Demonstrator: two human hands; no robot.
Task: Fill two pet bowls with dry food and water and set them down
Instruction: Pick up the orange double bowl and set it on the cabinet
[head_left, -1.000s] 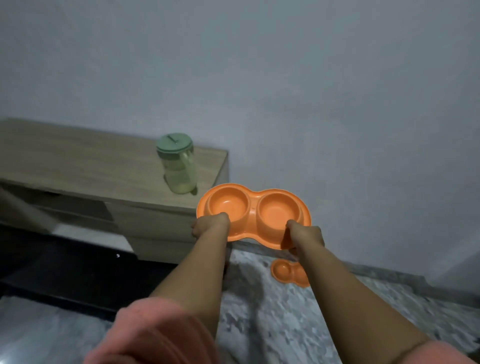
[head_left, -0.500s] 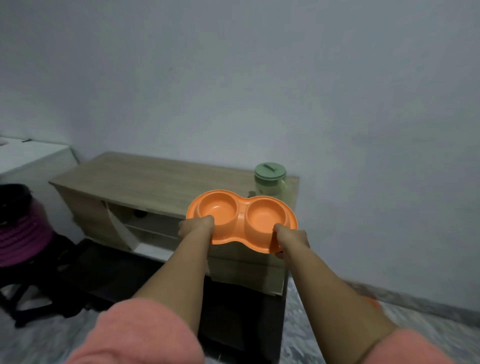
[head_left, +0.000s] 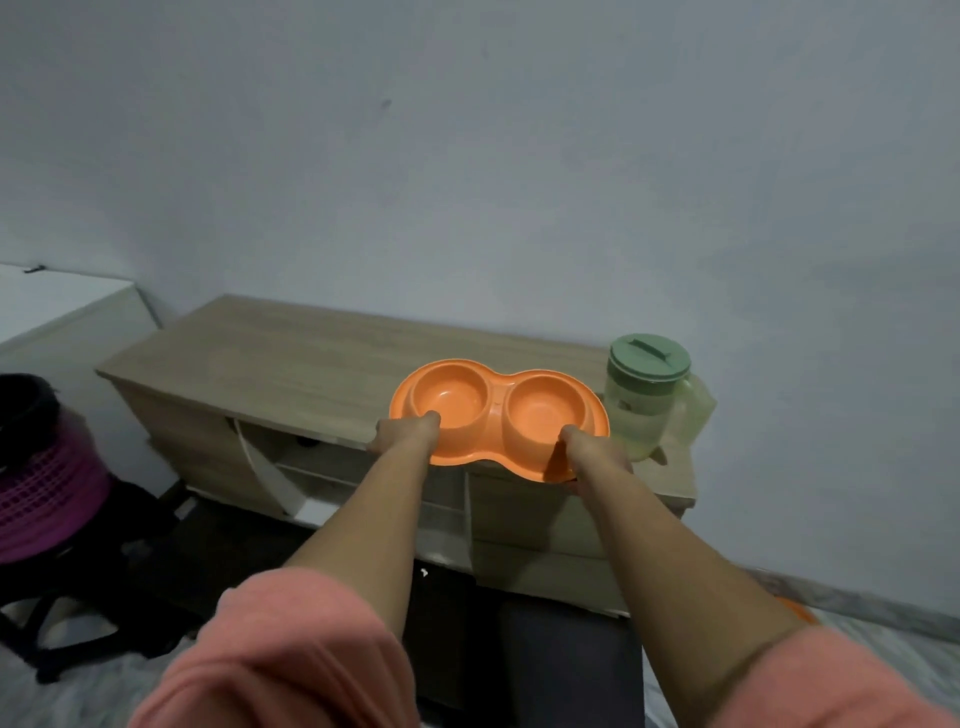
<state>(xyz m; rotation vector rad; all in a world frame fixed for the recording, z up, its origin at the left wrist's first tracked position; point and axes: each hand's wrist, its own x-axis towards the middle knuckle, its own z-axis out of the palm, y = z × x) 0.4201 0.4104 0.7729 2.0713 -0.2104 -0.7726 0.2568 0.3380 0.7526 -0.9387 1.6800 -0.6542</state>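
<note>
Both arms reach fwd from pink sleeves (head_left: 291, 654). The left hand (head_left: 405, 434) grips the near-left rim of an orange double pet bowl (head_left: 498, 415), thumb hooked over the rim into the left well, fingers curled underneath. The right hand (head_left: 592, 452) grips the near-right rim the same way, thumb on top, fingers below & mostly hidden.

The double pet bowl is one moulded plastic piece w/ two round wells side by side, peanut-shaped outline. Both wells look empty & dry. It is held roughly level, over the front edge of the surface toward its right end; can't tell if the far rim touches the top.

The surface (head_left: 291, 358) is a low, pale wood-grain cabinet set against a plain grey-white wall (head_left: 467, 156), w/ an open compartment & a tilted white panel in its front. On its right end, just beside the bowl, stands a translucent yellow-green pitcher (head_left: 649, 405) w/ a green lid & a side handle.

Far left: a pink-purple mesh basket (head_left: 47, 493) on a dark chair base, & a white unit's corner behind. The floor (head_left: 883, 639) is grey marbled, w/ a small orange sliver at lower right.
</note>
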